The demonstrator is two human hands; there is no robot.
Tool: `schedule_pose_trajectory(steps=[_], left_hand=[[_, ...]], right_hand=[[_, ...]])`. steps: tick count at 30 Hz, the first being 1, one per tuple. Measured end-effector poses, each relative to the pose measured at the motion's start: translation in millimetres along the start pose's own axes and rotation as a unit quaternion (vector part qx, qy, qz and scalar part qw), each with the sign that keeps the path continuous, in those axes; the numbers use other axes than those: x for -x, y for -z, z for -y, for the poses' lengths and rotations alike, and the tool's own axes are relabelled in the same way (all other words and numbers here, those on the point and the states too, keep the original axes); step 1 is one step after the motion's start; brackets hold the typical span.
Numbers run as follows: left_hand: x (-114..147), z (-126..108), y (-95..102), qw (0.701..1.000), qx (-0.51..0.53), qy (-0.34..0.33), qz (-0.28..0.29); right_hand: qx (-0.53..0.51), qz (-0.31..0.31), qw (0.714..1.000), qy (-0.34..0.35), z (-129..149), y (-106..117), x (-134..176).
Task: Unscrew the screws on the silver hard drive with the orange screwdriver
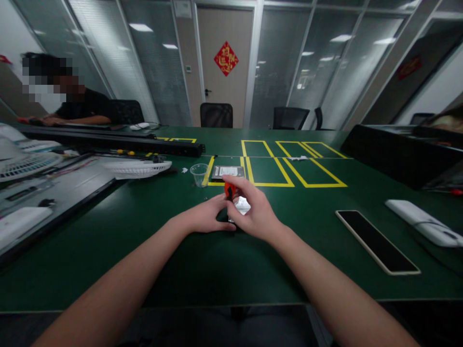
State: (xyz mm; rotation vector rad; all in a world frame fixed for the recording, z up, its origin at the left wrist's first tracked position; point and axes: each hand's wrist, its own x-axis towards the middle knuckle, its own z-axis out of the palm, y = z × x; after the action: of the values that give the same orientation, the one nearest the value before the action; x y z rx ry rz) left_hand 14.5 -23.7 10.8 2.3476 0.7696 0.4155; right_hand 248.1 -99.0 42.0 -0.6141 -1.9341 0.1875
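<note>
My right hand [255,207] is closed round the orange-and-black handle of a screwdriver [229,189], which stands upright with its tip pointing down. Beneath it lies what looks like a hard drive [243,206], of which only a bright white patch and a bit of metal edge show between my hands. My left hand [213,214] grips this drive from the left, thumb along its near side. Just beyond my hands, another hard drive [227,171] with a white label rests inside a yellow taped rectangle. To its left is a clear plastic cup [199,175].
At right lie a phone [376,242] and a white power strip [425,222] with a cable. White fan guards [137,168], a large panel and a long black bar [119,140] crowd the left. A black box [387,156] stands far right. A person [83,106] sits far left.
</note>
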Motion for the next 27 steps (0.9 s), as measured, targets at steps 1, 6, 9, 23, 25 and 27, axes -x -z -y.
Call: schedule_pose_trajectory(steps=[1,6,9,23,25,27], left_hand=[[0.0,-0.4,0.1,1.0,0.003,0.0,0.002],[0.9,-2.1,0.0,1.0,0.018,-0.003,-0.013],[0.9,-2.2,-0.1,1.0,0.018,0.003,-0.005],[1.2,1.5,-0.7,1.0,0.018,-0.013,-0.011],[1.2,2.8,-1.4,1.0,0.017,-0.012,-0.012],[1.0,3.9,-2.2,1.0,0.02,-0.012,-0.014]], right_hand=[[0.0,0.001,1.0,0.001,0.9,0.2,-0.2],[0.012,0.001,1.0,0.002,0.3,1.6,-1.5],[0.011,-0.005,1.0,0.007,-1.5,1.6,-1.3],[0.019,0.011,1.0,-0.002,-4.0,1.0,-0.1],[0.018,0.012,1.0,-0.005,-4.3,1.3,-0.1],[0.013,0.015,1.0,-0.003,-3.5,1.0,0.0]])
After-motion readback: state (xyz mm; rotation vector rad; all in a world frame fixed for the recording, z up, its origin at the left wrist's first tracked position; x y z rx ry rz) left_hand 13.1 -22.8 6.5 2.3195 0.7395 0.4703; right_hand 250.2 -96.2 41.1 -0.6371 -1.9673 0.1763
